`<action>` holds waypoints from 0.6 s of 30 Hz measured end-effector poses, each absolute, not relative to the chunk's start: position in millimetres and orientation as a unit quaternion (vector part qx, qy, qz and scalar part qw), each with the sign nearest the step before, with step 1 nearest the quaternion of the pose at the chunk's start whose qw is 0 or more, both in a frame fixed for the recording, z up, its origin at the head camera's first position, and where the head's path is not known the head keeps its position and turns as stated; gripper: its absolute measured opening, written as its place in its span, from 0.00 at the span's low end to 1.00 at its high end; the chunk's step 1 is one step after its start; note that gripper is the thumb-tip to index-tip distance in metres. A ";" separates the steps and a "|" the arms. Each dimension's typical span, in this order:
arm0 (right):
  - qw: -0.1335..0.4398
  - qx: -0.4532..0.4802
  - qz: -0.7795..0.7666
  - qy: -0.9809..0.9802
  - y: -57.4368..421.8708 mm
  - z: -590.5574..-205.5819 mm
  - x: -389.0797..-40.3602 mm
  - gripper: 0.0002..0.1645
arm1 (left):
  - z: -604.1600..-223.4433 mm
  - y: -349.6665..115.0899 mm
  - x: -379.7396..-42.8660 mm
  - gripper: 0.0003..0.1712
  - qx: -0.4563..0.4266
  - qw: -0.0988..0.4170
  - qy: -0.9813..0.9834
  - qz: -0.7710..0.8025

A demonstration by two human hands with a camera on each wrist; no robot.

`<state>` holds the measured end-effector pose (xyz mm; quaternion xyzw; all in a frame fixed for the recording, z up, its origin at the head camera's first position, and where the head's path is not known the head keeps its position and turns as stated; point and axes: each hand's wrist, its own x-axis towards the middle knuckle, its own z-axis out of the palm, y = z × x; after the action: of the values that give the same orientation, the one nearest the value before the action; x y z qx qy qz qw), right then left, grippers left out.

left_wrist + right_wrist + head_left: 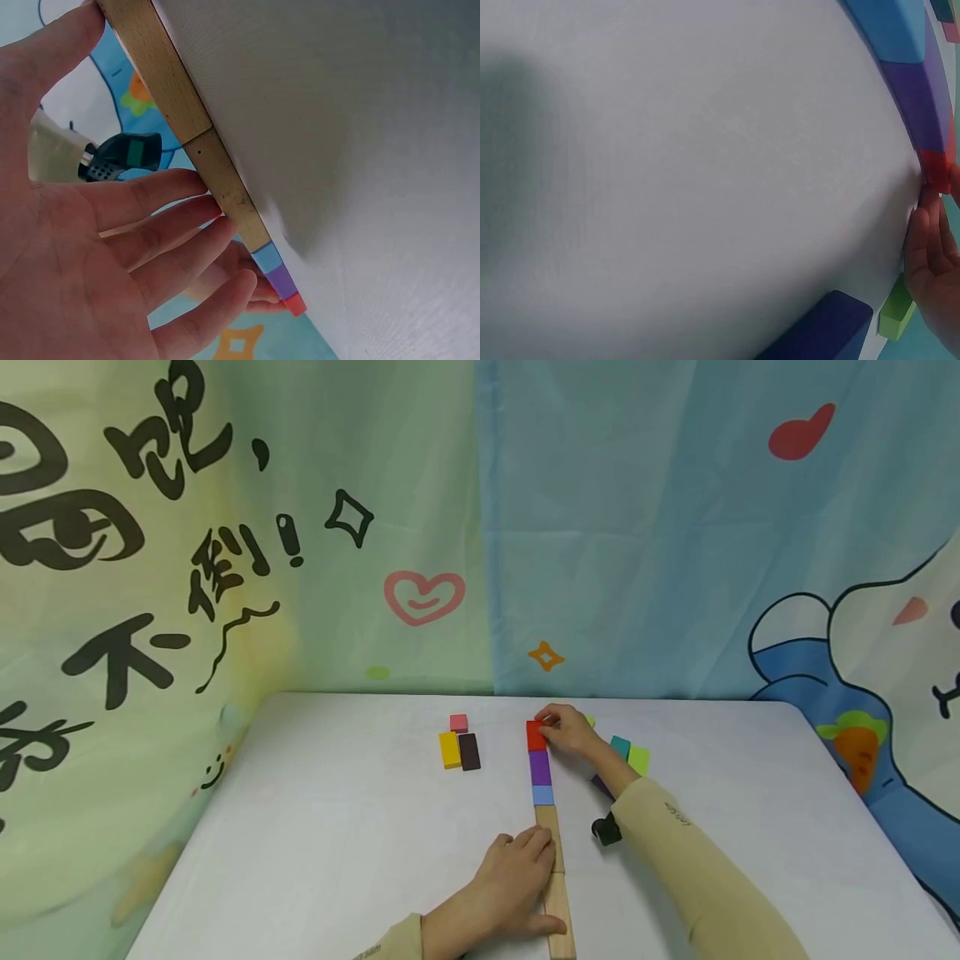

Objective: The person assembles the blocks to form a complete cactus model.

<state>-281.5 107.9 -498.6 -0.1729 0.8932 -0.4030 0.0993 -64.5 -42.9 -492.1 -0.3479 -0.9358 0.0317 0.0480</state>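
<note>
A straight row of blocks runs away from me on the white table. Two plain wooden blocks, a near one [557, 902] and a far one [547, 818], lie end to end, followed by a light blue block [543, 795], a purple block [540, 768] and a red block [534, 739] at the far end. My left hand [513, 881] lies along the wooden blocks, with fingers nearly straight and fingertips [217, 206] against the far one's side; its thumb touches the near one. At the far end, my right hand [573, 731] pinches the red block, its fingertips partly hidden.
Left of the row stand a pink block [458, 722], a yellow block [449, 750] and a dark block [469, 752]. Teal [620, 747] and lime green [639, 760] blocks lie right of it, partly behind my right forearm. A black device [607, 830] sits at the right sleeve.
</note>
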 end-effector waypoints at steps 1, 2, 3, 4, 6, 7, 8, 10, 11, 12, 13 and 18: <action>0.099 -0.175 -0.406 0.892 108.1 -499.3 -281.5 0.12 | -491.8 -42.8 -64.5 0.54 -0.347 0.044 -0.936 0.031; 0.098 -0.176 -0.406 0.891 108.2 -499.9 -281.5 0.12 | -491.7 -42.8 -64.6 0.54 -0.347 0.041 -0.936 0.030; 0.097 -0.178 -0.407 0.891 108.3 -500.3 -281.5 0.12 | -491.5 -42.8 -64.7 0.54 -0.347 0.039 -0.937 0.029; 0.096 -0.179 -0.407 0.891 108.3 -500.4 -281.5 0.12 | -491.1 -42.8 -64.7 0.54 -0.348 0.038 -0.936 0.029; 0.096 -0.177 -0.407 0.891 108.3 -500.7 -281.6 0.12 | -491.0 -42.9 -65.0 0.54 -0.349 0.037 -0.936 0.030; 0.097 -0.177 -0.405 0.892 108.2 -500.1 -281.4 0.12 | -491.0 -43.0 -65.4 0.54 -0.350 0.037 -0.936 0.031; 0.095 -0.176 -0.404 0.893 108.2 -499.3 -281.3 0.13 | -491.0 -43.2 -65.6 0.54 -0.350 0.036 -0.936 0.031; 0.081 -0.166 -0.404 0.896 108.4 -496.6 -281.3 0.14 | -490.5 -43.5 -65.9 0.55 -0.351 0.032 -0.935 0.030; 0.064 -0.156 -0.399 0.901 109.0 -494.7 -281.7 0.15 | -490.4 -43.6 -66.0 0.55 -0.351 0.030 -0.935 0.029; 0.043 -0.141 -0.393 0.908 110.3 -492.0 -281.9 0.16 | -490.1 -43.6 -66.1 0.55 -0.351 0.028 -0.936 0.028; 0.022 -0.125 -0.380 0.916 112.2 -488.6 -282.0 0.17 | -490.0 -43.6 -66.1 0.55 -0.351 0.027 -0.936 0.028; -0.002 -0.025 -0.268 0.963 126.2 -474.0 -285.3 0.15 | -489.0 -43.7 -65.4 0.54 -0.350 0.035 -0.936 0.028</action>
<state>-285.3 126.2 -474.0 -0.0247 0.9631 -0.2679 -0.0019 -65.4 -43.7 -489.0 -0.3500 -0.9357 0.0281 0.0348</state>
